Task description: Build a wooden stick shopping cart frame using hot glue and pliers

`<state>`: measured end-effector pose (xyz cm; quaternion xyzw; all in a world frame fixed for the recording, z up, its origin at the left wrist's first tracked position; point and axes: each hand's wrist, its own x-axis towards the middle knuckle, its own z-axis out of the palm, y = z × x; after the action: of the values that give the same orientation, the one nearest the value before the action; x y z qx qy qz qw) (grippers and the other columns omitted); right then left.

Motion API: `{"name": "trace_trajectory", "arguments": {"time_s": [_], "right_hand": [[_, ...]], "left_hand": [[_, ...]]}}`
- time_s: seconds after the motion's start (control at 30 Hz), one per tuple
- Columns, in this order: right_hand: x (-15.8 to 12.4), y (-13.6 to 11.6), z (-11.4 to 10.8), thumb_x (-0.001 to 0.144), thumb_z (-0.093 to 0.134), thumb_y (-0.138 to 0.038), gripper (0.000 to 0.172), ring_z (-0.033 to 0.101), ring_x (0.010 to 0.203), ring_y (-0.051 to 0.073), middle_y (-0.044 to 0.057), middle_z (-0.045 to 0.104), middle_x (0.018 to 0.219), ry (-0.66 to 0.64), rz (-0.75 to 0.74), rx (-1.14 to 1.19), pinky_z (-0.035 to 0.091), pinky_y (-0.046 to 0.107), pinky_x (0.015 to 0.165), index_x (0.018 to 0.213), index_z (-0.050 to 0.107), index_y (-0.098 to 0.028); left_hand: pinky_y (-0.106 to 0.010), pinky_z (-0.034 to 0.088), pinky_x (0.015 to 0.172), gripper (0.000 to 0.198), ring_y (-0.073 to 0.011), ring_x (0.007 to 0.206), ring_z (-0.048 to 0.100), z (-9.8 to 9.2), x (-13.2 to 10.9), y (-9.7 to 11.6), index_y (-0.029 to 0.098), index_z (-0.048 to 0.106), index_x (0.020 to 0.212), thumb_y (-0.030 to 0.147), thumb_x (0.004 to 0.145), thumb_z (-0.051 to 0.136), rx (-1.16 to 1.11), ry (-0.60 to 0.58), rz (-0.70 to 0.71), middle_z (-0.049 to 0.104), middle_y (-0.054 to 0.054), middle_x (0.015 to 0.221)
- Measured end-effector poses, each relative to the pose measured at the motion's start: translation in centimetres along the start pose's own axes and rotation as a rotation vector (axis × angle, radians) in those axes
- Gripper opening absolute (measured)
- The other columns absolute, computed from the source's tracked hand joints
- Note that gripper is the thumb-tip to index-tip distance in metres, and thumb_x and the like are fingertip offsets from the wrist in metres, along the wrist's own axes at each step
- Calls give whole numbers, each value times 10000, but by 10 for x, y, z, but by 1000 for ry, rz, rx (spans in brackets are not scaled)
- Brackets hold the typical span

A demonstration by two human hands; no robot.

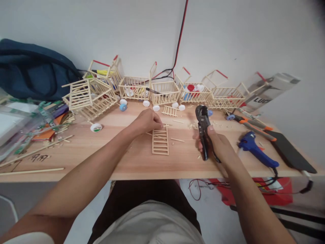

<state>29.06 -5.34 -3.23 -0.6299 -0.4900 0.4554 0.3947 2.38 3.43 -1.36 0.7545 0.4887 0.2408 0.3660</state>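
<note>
My left hand [149,121] is closed in a pinch at the far end of a small ladder-like frame of wooden sticks [160,153], which lies flat on the table. A thin wooden stick [168,125] pokes out from its fingertips; the fingers partly hide it. Thin sticks also lie across the frame's upper rungs. To the right, my right hand [215,142] is wrapped around the handles of a black plier-like cutter [202,127], its head pointing away from me. A short loose stick [177,139] lies between the hands.
Several miniature stick carts [165,93] with bottle-cap wheels line the wall. Rightward are a blue glue gun [257,149], orange-grey pliers [256,127] and a dark flat slab [291,152]. A blue bag [35,74], plastic packaging [17,125] and long sticks [33,171] occupy the left.
</note>
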Motion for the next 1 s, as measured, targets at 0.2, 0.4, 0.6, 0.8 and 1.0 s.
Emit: {"name": "trace_trajectory", "arguments": {"time_s": [0.2,0.4,0.6,0.8,1.0], "right_hand": [[-2,-2,2,826,438,-732,626,558,471,160,40,604,569,2,-4,34,446,259,413,894,656,-149],[-7,-4,4,844,411,-723,601,544,495,157,37,590,596,4,-13,32,436,258,428,852,641,-169],[-9,-4,4,847,435,-707,579,544,517,152,42,593,604,7,3,69,416,247,449,866,629,-161],[-8,-3,4,853,430,-701,570,542,520,149,36,592,601,18,-3,72,406,243,448,855,626,-166],[-10,-5,4,867,421,-687,566,543,524,145,36,592,609,11,-15,57,412,243,455,872,627,-160]], "left_hand": [[-215,356,477,97,-103,477,500,0,3,5,137,744,598,134,649,662,83,-8,13,585,-4,466],[-212,338,446,131,-93,427,470,-3,6,5,138,694,536,94,635,620,139,-59,39,521,12,411],[-220,369,437,92,-108,413,505,-5,8,2,140,703,585,106,643,640,79,-117,-30,564,-1,445],[-205,356,460,121,-101,460,517,-5,9,7,142,706,593,68,613,612,193,-86,9,581,9,464],[-213,343,504,130,-100,504,516,-7,8,8,140,700,584,63,613,599,236,-37,83,582,14,490]]}}
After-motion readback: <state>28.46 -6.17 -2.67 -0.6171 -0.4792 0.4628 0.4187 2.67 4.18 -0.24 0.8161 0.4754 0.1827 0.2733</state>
